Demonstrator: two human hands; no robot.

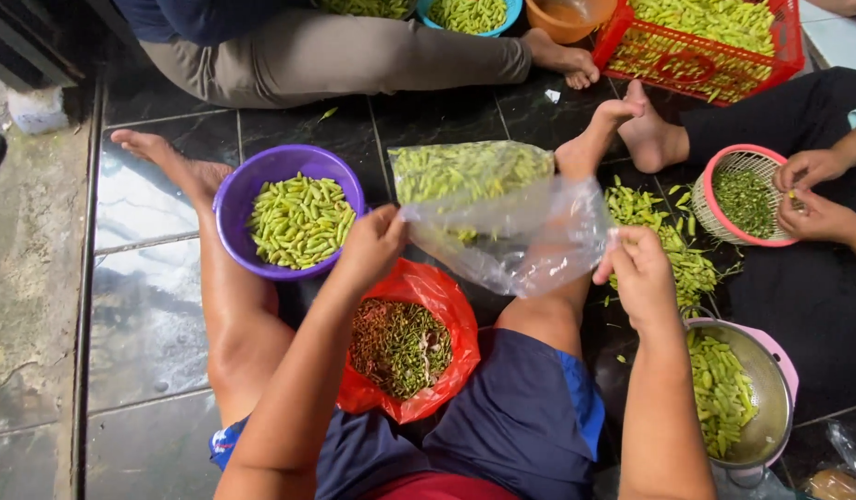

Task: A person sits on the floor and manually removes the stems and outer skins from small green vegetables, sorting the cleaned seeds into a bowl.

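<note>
My left hand (371,246) and my right hand (639,274) each pinch one side of the mouth of a clear plastic bag (521,227), holding it stretched between them above my lap. The far end of the bag holds a mass of small green chillies (470,170). Under the bag, between my legs, lies a red plastic bag (434,292) full of green stems. A purple bowl (252,176) of green chillies sits just left of my left hand. A metal bowl (769,389) with more chillies stands by my right forearm.
A loose pile of chillies (673,245) lies on the dark tiled floor. At the right, another person's hands (812,194) work over a pink basket (724,167) of stems. A red crate (701,65), an orange bowl (562,20) and a blue bowl (465,14) stand at the far edge by a seated person.
</note>
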